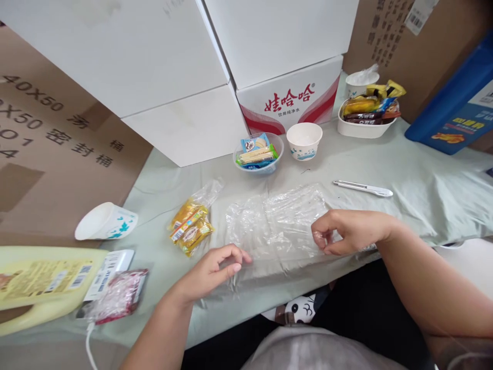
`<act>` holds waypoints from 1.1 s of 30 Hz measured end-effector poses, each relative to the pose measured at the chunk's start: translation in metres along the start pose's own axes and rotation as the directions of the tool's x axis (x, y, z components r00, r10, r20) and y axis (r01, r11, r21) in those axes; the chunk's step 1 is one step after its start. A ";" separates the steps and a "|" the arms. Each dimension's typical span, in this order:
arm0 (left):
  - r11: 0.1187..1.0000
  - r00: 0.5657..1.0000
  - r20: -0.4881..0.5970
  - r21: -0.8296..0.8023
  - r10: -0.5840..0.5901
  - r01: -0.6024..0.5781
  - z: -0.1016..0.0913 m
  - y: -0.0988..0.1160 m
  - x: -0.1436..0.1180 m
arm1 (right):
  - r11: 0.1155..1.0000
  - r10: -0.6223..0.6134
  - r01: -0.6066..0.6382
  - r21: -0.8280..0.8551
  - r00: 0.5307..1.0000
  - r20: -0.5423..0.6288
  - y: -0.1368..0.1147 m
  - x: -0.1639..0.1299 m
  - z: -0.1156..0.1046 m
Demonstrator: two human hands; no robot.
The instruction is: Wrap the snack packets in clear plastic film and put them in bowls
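Crinkled clear plastic bag [275, 226] lies flat on pale green tablecloth [423, 190], near its front edge. Left hand [213, 272] pinches bag's near-left corner w/ curled fingers; right hand [348, 231] pinches its right edge, fingers narrow. Yellow snack packets in clear wrap [190, 226] just left of bag; white pen-shaped cutter [364, 188] beyond bag, to the right; clear bowl of wafers [258, 152] beyond bag.

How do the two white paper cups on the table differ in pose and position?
The paper cup at the left lies on its side beside the yellow bottle; the paper cup at the back stands upright next to the clear snack bowl. Both are white with blue-green print and look empty.
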State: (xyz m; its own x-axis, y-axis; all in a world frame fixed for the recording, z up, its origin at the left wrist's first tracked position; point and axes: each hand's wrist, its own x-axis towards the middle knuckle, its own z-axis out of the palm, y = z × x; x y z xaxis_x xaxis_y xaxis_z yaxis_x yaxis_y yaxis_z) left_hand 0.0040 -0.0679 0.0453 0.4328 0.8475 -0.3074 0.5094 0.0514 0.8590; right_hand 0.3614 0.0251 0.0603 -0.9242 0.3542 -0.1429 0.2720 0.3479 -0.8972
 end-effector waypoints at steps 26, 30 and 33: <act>0.778 0.673 -0.723 0.509 0.155 0.368 -0.007 -0.015 0.086 | 0.518 0.496 -0.828 -0.214 0.495 -0.714 0.039 0.046 0.001; 0.652 0.526 -0.656 0.722 0.541 0.231 0.004 0.009 0.075 | 0.501 0.492 -0.834 -0.231 0.493 -0.718 0.041 0.051 0.004; 0.534 0.745 -0.321 0.844 0.584 -0.055 0.025 0.019 0.081 | 0.486 0.476 -0.836 -0.254 0.497 -0.725 0.042 0.051 0.005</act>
State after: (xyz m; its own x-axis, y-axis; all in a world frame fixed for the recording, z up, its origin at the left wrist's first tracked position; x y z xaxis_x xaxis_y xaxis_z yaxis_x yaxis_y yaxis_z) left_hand 0.0672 -0.0116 0.0267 0.3815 0.8312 0.4045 0.8756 -0.4652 0.1301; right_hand 0.3240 0.0534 0.0130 -0.1353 0.9714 -0.1951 0.9732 0.0933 -0.2101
